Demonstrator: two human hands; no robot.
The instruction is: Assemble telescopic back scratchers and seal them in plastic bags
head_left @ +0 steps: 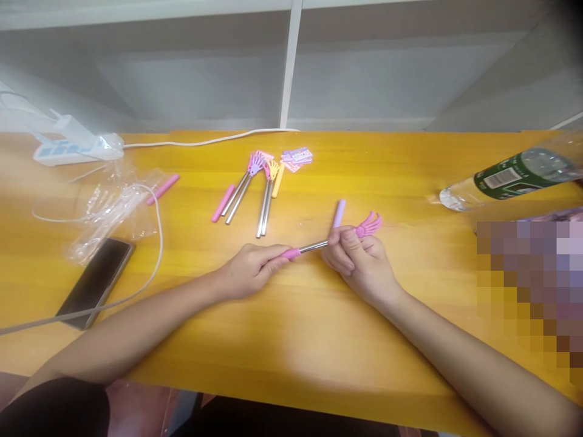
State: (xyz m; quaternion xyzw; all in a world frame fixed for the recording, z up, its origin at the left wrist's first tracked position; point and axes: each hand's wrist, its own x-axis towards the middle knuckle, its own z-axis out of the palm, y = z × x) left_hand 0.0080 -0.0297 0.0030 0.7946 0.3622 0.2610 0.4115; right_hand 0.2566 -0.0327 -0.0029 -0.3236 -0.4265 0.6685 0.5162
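Both my hands grip one back scratcher point(314, 246) with a pink claw head, a metal rod and a pink handle. My left hand point(248, 270) is closed around the handle, most of which its fingers hide. My right hand point(359, 261) is closed on the rod just below the claw, which pokes out past the thumb. Behind the right hand, a loose lilac handle sleeve point(339, 213) lies on the table. Farther back lie several handleless scratcher rods with claw heads point(257, 164), beside a pink sleeve point(223, 203) and a yellow sleeve point(277, 181).
Small printed cards point(297, 157) lie at the back. On the left are clear plastic bags point(116, 212), another pink sleeve point(164, 189), a phone point(95, 282), a white cable point(159, 243) and a power strip point(73, 149). A water bottle point(505, 176) lies at the right.
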